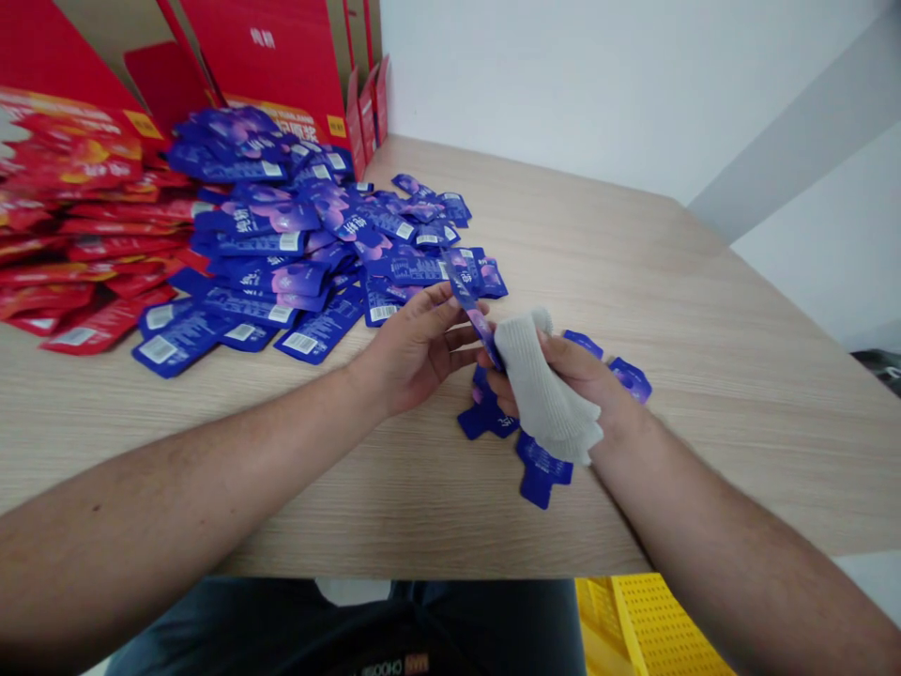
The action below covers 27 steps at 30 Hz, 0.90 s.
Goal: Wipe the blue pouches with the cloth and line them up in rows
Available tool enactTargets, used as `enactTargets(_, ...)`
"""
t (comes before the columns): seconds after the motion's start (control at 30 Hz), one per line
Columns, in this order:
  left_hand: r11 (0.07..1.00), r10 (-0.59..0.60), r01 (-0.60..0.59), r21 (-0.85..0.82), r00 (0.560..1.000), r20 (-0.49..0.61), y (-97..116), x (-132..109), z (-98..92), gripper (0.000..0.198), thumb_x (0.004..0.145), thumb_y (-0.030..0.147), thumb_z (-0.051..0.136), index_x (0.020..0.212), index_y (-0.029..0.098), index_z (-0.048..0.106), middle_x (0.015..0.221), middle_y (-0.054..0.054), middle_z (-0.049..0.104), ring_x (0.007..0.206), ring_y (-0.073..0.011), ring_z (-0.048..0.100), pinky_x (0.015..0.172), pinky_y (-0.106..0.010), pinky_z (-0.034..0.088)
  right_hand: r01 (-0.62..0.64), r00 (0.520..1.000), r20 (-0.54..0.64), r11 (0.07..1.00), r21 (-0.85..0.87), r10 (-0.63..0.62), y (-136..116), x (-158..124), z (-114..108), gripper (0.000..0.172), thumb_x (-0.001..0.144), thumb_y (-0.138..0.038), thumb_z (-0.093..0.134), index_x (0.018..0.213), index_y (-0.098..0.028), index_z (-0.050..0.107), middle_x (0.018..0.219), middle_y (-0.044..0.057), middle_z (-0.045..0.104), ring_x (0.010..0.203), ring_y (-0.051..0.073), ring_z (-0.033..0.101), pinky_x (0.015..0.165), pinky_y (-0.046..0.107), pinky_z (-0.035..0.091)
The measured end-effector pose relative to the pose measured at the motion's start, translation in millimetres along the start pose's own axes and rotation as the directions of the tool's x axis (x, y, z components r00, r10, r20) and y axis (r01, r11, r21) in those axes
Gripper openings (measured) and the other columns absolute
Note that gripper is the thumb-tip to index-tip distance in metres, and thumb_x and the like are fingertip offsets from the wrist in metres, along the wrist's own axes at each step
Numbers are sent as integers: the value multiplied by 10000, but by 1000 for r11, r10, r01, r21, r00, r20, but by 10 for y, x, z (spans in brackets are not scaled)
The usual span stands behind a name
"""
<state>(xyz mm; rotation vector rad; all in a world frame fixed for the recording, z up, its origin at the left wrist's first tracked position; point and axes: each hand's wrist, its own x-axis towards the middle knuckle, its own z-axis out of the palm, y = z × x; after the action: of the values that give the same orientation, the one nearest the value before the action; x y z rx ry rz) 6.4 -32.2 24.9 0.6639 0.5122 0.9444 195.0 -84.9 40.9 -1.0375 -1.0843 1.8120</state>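
Blue pouch (476,317) is near heaped pouches (260,221), grey cloth (539,385) partly hiding right fingers (504,391).

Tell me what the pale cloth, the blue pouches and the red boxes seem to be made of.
Pale cloth: probably knitted fabric, matte, judging by its fine ribbing.
Blue pouches: likely plastic or foil film, satin, showing soft highlights.
Red boxes: seemingly cardboard, smooth and printed outside; bare brown shows inside.
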Motion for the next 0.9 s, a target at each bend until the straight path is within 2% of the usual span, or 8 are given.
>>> enactTargets(0.1,999,23,-25,25,997,73,11,4,0,180,822,238,838,923,207,692,801,29,708,658,-101,667,590,-215,538,-61,998,43,989,133,56,20,3,0,519,667,-626,910,917,-202,746,649,-2,664,530,136,612,431,217,496)
enactTargets(0.2,996,-20,14,86,997,69,52,6,11,203,807,268,860,872,182,688,701,32,651,546,-87,590,498,-209,469,-58,997,51,990,125,52,28,-17,9,457,700,-565,919,889,-197,726,643,-11,665,532,122,616,448,198,496)
enactTargets(0.4,991,40,-25,129,993,-112,52,60,-17,257,754,227,868,733,174,617,664,21,657,582,-112,608,577,-239,519,-61,998,-33,997,37,62,-75,-72,-36,489,710,-569,916,945,-196,704,688,21,716,497,135,622,436,224,498)
enactTargets(0.6,970,93,-53,236,983,-161,-16,98,-17,76,850,181,715,781,162,688,691,-2,689,619,-123,617,631,-257,521,76,974,-207,994,-84,-92,-153,-75,-28,488,751,-582,872,1052,-244,689,767,20,759,500,167,629,439,275,491)
enactTargets(0.7,939,122,-40,343,968,-220,-53,78,12,115,881,196,678,769,168,679,693,-6,685,608,-121,595,610,-257,498,136,933,-300,967,-218,-199,-117,-38,-12,469,765,-613,834,1037,-263,680,828,24,772,606,212,684,507,320,529)
enactTargets(0.77,901,144,-23,434,958,-248,-88,48,37,138,883,219,685,752,177,669,681,-2,674,588,-119,568,574,-253,469,175,881,-349,905,-387,-320,-102,-4,-20,423,803,-612,786,1021,-266,679,851,26,766,690,235,700,571,346,540)
enactTargets(0.83,858,139,-3,514,964,-226,-127,13,60,122,873,236,702,764,182,686,690,-5,678,591,-123,561,558,-252,455,148,800,-376,760,-633,-468,-108,25,-33,360,824,-576,759,964,-255,673,855,32,750,749,244,687,627,360,523)
enactTargets(0.9,823,139,-10,568,973,-184,-156,-13,74,91,855,234,720,779,185,707,716,-12,690,612,-130,569,559,-252,455,36,723,-369,566,-823,-583,-124,39,-25,315,833,-541,731,888,-242,648,817,36,720,740,238,648,639,359,478)
